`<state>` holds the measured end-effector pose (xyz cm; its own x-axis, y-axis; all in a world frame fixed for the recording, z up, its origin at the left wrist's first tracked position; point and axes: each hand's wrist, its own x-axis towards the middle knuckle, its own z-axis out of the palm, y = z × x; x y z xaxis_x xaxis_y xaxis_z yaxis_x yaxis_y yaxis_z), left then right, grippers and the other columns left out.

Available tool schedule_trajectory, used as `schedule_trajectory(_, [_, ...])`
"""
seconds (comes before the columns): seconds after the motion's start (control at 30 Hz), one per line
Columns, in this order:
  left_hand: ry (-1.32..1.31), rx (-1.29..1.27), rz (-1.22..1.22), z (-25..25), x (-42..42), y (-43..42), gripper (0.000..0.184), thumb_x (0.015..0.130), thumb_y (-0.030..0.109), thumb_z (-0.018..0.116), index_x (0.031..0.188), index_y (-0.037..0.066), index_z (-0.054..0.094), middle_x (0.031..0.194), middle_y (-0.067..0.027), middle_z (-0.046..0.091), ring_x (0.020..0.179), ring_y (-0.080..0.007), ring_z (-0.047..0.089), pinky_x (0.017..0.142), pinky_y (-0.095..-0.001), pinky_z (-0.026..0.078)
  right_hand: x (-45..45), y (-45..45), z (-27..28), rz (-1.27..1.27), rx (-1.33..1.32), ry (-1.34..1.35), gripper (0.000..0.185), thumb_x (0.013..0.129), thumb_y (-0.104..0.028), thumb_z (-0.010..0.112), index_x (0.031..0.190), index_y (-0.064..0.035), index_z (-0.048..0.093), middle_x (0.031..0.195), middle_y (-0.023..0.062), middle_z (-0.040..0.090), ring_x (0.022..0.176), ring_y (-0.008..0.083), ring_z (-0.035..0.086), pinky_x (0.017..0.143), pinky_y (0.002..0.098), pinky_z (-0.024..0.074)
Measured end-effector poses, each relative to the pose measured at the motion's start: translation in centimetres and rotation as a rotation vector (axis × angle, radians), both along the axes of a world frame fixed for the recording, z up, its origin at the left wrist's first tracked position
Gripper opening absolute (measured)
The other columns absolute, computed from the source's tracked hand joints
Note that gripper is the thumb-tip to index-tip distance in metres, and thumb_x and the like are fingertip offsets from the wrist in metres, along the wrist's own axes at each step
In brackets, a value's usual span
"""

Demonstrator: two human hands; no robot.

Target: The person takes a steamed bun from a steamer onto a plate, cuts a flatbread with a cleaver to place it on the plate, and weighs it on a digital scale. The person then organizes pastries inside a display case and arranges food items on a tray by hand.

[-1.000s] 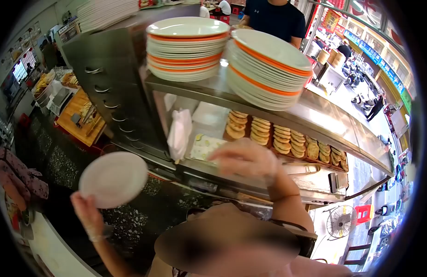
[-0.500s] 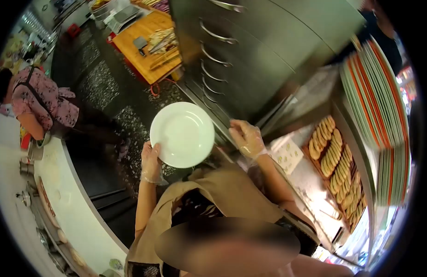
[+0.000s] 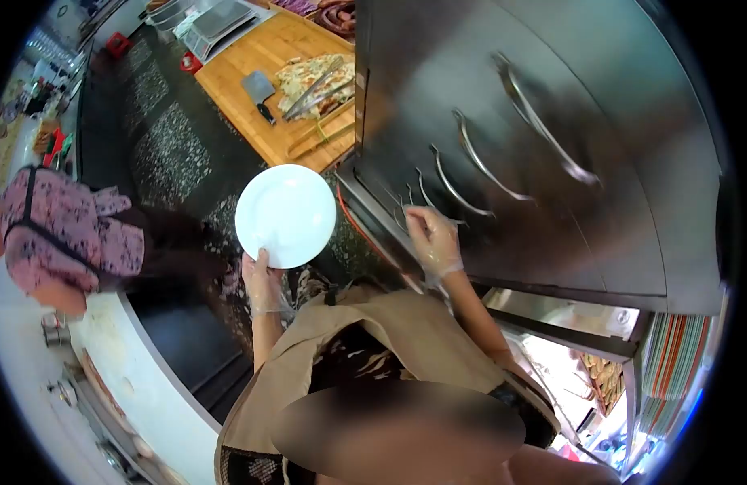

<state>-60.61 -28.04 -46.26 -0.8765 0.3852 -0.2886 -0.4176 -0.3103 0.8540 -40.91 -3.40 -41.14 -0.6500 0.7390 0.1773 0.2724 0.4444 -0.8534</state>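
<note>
The head view shows a round white plate [image 3: 285, 214], held up in the air above the floor [image 3: 175, 145], short of the near corner of the wooden cutting board [image 3: 228, 81]. The left hand [image 3: 262, 283], in a clear plastic glove, is clamped on the plate's rim nearest the body, its thumb over the top face. The right hand [image 3: 436, 242], also gloved, holds nothing visible; its fingers curl loosely, but whether the tips meet cannot be told. It is near the lower drawer handles, with contact unclear.

The plate should handle as rigid and moderately light, perhaps breakable if dropped. Its glossy face may be slippery under thin plastic; the broad rim offers the surest hold, ideally with fingers beneath.

On the board's smooth yellow wood, a rectangular cleaver [image 3: 259, 85] lies toward the left edge, beside pale, browned flatbread [image 3: 297, 73] with metal tongs [image 3: 321, 87] across it. To the right rises a brushed-steel drawer cabinet [image 3: 632, 162] with bowed handles. The floor is dark with pale, chip-like patches. At left, a co-worker [image 3: 58, 214] in a pink patterned top bends by a smooth white counter [image 3: 139, 356].
</note>
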Motion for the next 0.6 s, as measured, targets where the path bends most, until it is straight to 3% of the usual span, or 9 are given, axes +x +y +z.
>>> schedule_trajectory(0.1, [-0.051, 0.046, -0.044, -1.5, -7.1, 2.1, 0.037, 0.094, 0.009, 0.053, 0.128, 0.003, 0.04, 0.116, -0.0118, 0.057, 0.095, -0.0197, 0.062, 0.073, -0.0303, 0.056, -4.3, 0.3, -1.1, -0.153, 0.173, 0.055, 0.01, 0.085, -0.006, 0.06, 0.094, -0.0021, 0.064, 0.088, 0.0149, 0.066, 0.081, 0.0319, 0.064, 0.074, 0.0366, 0.0507])
schedule_trajectory(0.23, [-0.06, 0.0, -0.285, -2.4, -17.9, 5.8, 0.044, 0.091, 0.004, 0.052, 0.132, -0.001, 0.037, 0.12, -0.017, 0.056, 0.1, -0.0249, 0.063, 0.074, -0.0342, 0.06, -9.5, -0.6, -2.7, -0.441, 0.327, 0.05, 0.01, 0.083, -0.001, 0.061, 0.093, -0.0014, 0.064, 0.089, 0.0162, 0.066, 0.081, 0.0329, 0.065, 0.074, 0.0376, 0.0509])
schedule_trajectory(0.3, [-0.076, -0.017, -0.421, -2.2, -23.9, 8.1, 0.045, 0.09, 0.003, 0.051, 0.133, -0.001, 0.036, 0.12, -0.0178, 0.055, 0.099, -0.0257, 0.064, 0.073, -0.0347, 0.061, -11.2, -1.2, -2.9, -0.72, 0.59, -0.034, 0.015, 0.083, 0.0, 0.061, 0.097, -0.0006, 0.064, 0.091, 0.0171, 0.066, 0.082, 0.0325, 0.063, 0.076, 0.0395, 0.0498])
schedule_trajectory(0.33, [-0.061, -0.038, -0.515, -2.1, -26.5, 8.7, 0.045, 0.09, 0.003, 0.05, 0.133, -0.001, 0.035, 0.121, -0.0183, 0.055, 0.099, -0.0266, 0.064, 0.074, -0.0358, 0.061, -12.1, -1.5, -1.9, -0.89, 0.708, -0.084, 0.019, 0.082, -0.002, 0.062, 0.101, 0.0, 0.063, 0.098, 0.017, 0.064, 0.09, 0.0341, 0.06, 0.081, 0.0411, 0.0468])
schedule_trajectory(0.4, [-0.011, -0.089, -0.665, -0.7, -30.3, 10.0, 0.045, 0.091, 0.004, 0.047, 0.133, -0.002, 0.033, 0.119, -0.019, 0.054, 0.094, -0.0252, 0.065, 0.071, -0.0344, 0.06, -13.1, -1.6, 1.4, -1.225, 0.939, -0.339, 0.025, 0.086, -0.013, 0.061, 0.108, -0.0004, 0.061, 0.106, 0.0164, 0.062, 0.1, 0.0361, 0.054, 0.092, 0.0456, 0.0393])
schedule_trajectory(0.47, [0.018, -0.103, -0.769, 1.1, -33.2, 11.6, 0.043, 0.091, 0.003, 0.046, 0.132, -0.003, 0.033, 0.12, -0.0193, 0.053, 0.098, -0.0256, 0.064, 0.072, -0.0346, 0.06, -12.3, 0.0, 2.0, -1.33, 0.827, -0.49, 0.029, 0.089, -0.024, 0.057, 0.106, -0.0011, 0.063, 0.105, 0.0166, 0.063, 0.103, 0.0358, 0.055, 0.094, 0.0476, 0.0375])
schedule_trajectory(0.5, [0.017, -0.091, -0.825, 1.6, -34.4, 12.2, 0.043, 0.091, 0.003, 0.045, 0.132, -0.004, 0.033, 0.121, -0.0194, 0.052, 0.099, -0.0256, 0.063, 0.073, -0.0343, 0.06, -11.1, 1.0, 1.7, -1.275, 0.613, -0.689, 0.032, 0.092, -0.031, 0.053, 0.098, -0.0023, 0.065, 0.103, 0.0164, 0.065, 0.104, 0.035, 0.055, 0.096, 0.0478, 0.0359])
schedule_trajectory(0.53, [0.015, -0.092, -0.865, 2.0, -35.4, 12.9, 0.043, 0.091, 0.003, 0.045, 0.132, -0.004, 0.033, 0.121, -0.0194, 0.052, 0.099, -0.0256, 0.063, 0.073, -0.0343, 0.06, -11.8, 1.2, 1.7, -1.344, 0.634, -0.887, 0.037, 0.093, -0.036, 0.048, 0.093, -0.004, 0.067, 0.101, 0.0163, 0.065, 0.102, 0.0341, 0.056, 0.096, 0.0474, 0.0355])
schedule_trajectory(0.6, [0.012, -0.058, -0.897, 1.8, -36.5, 14.4, 0.042, 0.092, 0.002, 0.044, 0.132, -0.003, 0.034, 0.122, -0.0194, 0.051, 0.103, -0.0266, 0.061, 0.077, -0.0359, 0.059, -11.8, 1.4, 1.8, -1.314, 0.636, -0.924, 0.041, 0.095, -0.038, 0.044, 0.087, -0.0057, 0.067, 0.094, 0.014, 0.066, 0.094, 0.0323, 0.059, 0.093, 0.0479, 0.0364])
